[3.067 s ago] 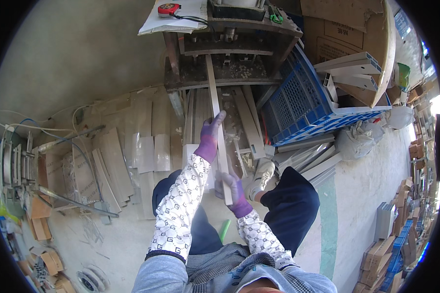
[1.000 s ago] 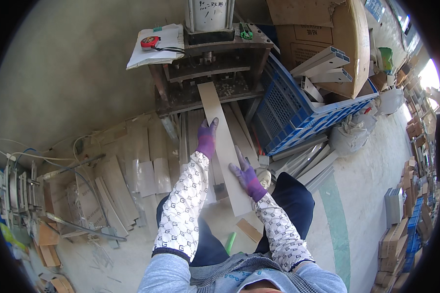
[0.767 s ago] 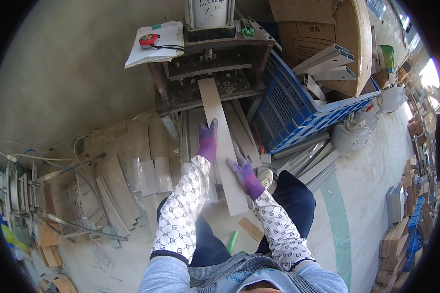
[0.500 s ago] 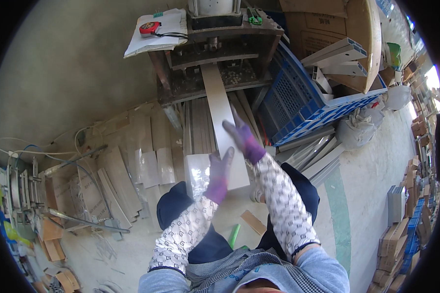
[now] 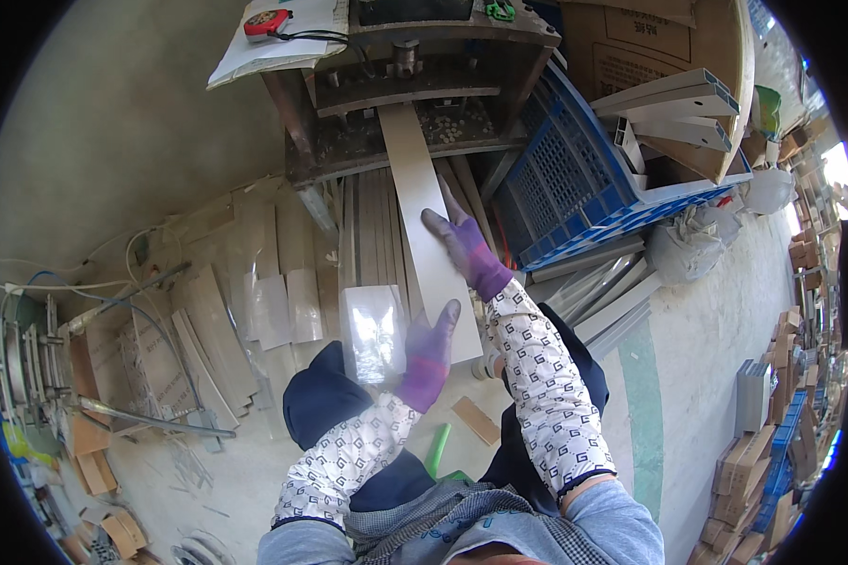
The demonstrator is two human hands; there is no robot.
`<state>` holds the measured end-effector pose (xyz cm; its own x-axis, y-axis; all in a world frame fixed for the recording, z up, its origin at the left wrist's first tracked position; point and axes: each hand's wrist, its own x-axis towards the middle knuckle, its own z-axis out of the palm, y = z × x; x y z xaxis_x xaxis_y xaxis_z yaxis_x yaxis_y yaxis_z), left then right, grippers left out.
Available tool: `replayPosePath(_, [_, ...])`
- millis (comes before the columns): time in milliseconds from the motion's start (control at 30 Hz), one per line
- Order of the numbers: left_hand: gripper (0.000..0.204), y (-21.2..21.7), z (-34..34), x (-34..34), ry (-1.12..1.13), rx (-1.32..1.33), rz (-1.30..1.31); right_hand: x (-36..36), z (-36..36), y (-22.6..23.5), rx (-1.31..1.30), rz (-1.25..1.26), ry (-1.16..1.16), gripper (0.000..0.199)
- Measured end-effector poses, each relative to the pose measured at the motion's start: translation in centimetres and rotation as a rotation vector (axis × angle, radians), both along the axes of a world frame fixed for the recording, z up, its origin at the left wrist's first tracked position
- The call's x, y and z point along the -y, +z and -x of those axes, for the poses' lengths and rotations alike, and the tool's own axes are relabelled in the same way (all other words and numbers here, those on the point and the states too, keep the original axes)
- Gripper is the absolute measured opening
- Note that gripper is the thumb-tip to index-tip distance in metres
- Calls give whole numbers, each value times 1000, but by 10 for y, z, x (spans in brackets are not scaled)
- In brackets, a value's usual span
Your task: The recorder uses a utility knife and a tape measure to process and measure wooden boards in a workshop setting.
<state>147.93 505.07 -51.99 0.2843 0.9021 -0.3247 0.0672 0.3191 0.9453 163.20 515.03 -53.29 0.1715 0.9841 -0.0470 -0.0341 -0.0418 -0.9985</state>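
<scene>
A long, flat, pale grey metal profile (image 5: 424, 221) slopes from between my hands to a dark steel press (image 5: 405, 89), its far end lying in the press under the round punch. My right hand (image 5: 468, 247), in a purple and grey glove, grips the profile's right edge about midway, thumb across the top. Close to the near end, my left hand (image 5: 428, 356), gloved alike, holds the left edge with its thumb on top. The fingers of both hands are partly hidden at the edges.
Right of the press, a tilted blue crate (image 5: 575, 207) holds grey rectangular tubes (image 5: 674, 108) beside a big cardboard box (image 5: 650, 47). A red tape measure (image 5: 266, 25) lies on papers at the press's left. Long strips (image 5: 221, 339) lean along the wall; a hose-fitted metal frame (image 5: 42, 358) stands far left.
My view has shifted, so the press sits higher in the picture. Both hands still grip the profile, which keeps about the same place in the press.
</scene>
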Motion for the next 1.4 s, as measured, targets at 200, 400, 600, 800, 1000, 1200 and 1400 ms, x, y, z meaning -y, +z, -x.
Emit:
replayPosePath(200, [60,-2,4,0,-17,11,-33,2,3,7,103,-40,9,81])
replayPosePath(400, [65,-10,15,-11,-194,-159,-109,27,-3,9,260,-13,7,91])
replayPosePath(600, [54,-68,29,-59,-12,-66,-119,94,19,-4,206,-178,-15,64])
replayPosePath(800, [77,-44,14,-62,-11,-175,-708,163,29,16,139,-28,-37,33])
replayPosePath(1000, [56,-63,5,-61,7,-462,-1204,190,46,28,240,13,-72,29])
replayPosePath(1200, [51,-71,8,-54,28,-392,-1238,245,56,34,237,114,27,35])
replayPosePath(1400, [71,21,-11,-10,99,112,-1465,264,51,119,-1096,-113,286,86])
